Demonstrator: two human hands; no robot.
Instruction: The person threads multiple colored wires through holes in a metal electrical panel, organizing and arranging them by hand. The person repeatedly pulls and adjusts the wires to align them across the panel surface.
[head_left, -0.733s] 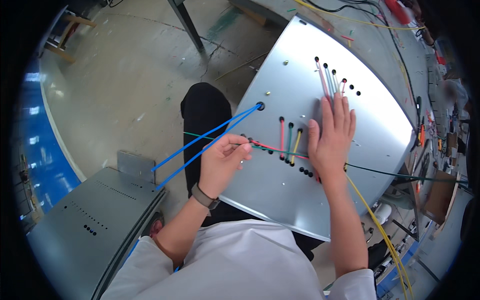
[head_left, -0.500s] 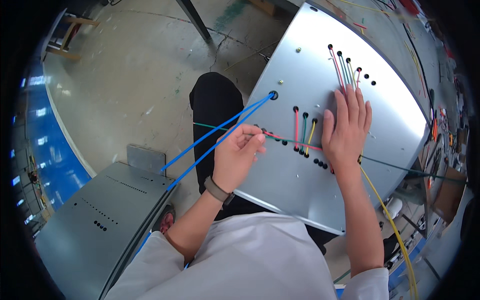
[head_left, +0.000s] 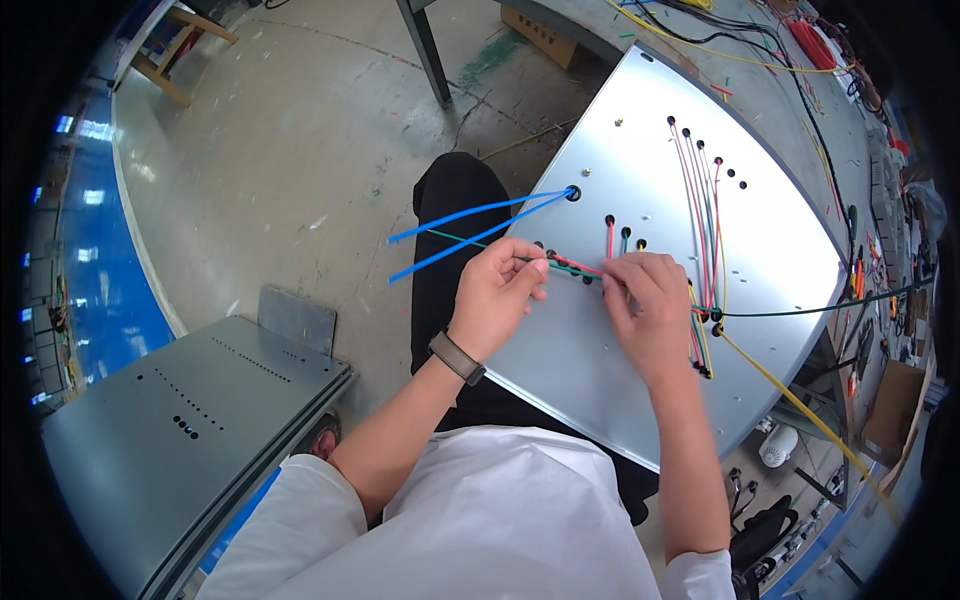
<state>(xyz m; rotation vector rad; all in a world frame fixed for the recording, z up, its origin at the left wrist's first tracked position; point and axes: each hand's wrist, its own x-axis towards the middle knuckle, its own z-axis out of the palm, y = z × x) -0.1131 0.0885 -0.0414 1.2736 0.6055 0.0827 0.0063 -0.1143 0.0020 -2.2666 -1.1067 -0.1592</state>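
A silver metal panel (head_left: 560,350) lies tilted across my lap, with wires threaded through its black-rimmed holes. My left hand (head_left: 498,300) is closed in a pinch at the panel's left part, on a green wire (head_left: 462,242) whose free end sticks out to the left. Close by, my right hand (head_left: 648,310) has its thumb and fingertips together on a red wire (head_left: 578,266); its fingers partly hide the wire's end. Two blue wires (head_left: 480,210) come out of a hole and hang over the panel's left edge. Long red, green and yellow wires (head_left: 722,235) run along the right part.
A second grey panel with holes (head_left: 130,470) stands at the lower left. On the right, a workbench (head_left: 740,90) carries black cables, a red wire coil (head_left: 812,45) and tools. Beneath it is a cardboard box (head_left: 540,38). A yellow wire (head_left: 800,400) trails off to the lower right.
My right hand has come down and left from lying flat over the long wires, and its fingers have closed on the red wire. My left hand stays near the same holes.
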